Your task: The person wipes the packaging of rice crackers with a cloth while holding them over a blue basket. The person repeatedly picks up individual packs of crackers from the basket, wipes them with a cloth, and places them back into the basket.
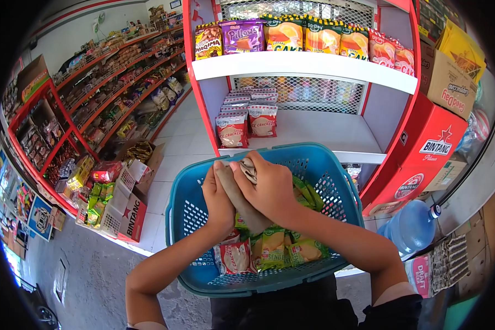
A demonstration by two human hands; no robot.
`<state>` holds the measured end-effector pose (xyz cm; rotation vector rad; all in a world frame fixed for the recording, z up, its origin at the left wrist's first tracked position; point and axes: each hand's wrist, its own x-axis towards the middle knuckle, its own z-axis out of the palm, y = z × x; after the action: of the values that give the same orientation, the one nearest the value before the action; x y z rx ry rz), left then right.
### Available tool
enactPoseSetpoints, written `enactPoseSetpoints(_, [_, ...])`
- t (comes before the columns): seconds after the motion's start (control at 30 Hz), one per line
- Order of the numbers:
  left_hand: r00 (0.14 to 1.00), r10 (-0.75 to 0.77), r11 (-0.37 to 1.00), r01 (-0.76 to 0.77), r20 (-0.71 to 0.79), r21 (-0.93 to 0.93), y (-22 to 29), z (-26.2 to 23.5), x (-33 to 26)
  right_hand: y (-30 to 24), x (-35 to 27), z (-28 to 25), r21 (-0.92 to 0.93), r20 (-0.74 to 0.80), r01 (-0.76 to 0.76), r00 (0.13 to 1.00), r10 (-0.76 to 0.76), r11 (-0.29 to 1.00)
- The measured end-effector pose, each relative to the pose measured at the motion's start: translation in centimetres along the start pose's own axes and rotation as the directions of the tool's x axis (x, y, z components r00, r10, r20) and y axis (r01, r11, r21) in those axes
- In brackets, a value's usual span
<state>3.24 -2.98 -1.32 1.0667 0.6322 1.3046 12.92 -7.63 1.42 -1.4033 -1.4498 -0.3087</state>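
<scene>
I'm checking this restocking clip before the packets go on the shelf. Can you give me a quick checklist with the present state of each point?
1. Both hands on the packets: ok. The left hand and right hand clasp a brownish stack of packets over the basket.
2. Grip secure: cannot tell; the fingers hide most of the stack.
3. Basket steady: cannot tell; what holds it up is hidden.
4. Free room on the lower shelf: ok, bare to the right of the cracker packs.
5. Top shelf room: not ok, a full row of bags.
6. Stock left in basket: ok, green and red packets remain.
</scene>
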Motion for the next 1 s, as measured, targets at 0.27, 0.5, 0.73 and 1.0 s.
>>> enactPoseSetpoints(0.27, [0.995,-0.074,0.985,0.062,-0.070,-0.162,1.5,-1.1,0.7,6.0,-0.4,0.2,-0.286,-0.003,-0.016,1.000,0.016,0.958])
enactPoseSetpoints(0.5, [0.936,0.325,0.908,-0.349,0.137,0.234,1.8,-1.0,0.0,1.3,3.5,-2.9,0.192,-0.195,-0.080,0.974,0.118,0.978])
enactPoseSetpoints(0.73, [0.843,0.432,0.729,-0.536,0.321,0.425,2.3,0.0,-1.1,3.8,4.7,-4.3,0.332,-0.105,-0.226,0.956,0.274,0.916])
enactPoseSetpoints(1.0, [0.751,0.527,0.680,-0.653,0.399,0.332,3.7,0.1,-1.9,6.6,2.3,-0.9,-0.038,0.392,-0.230,0.892,0.226,0.972])
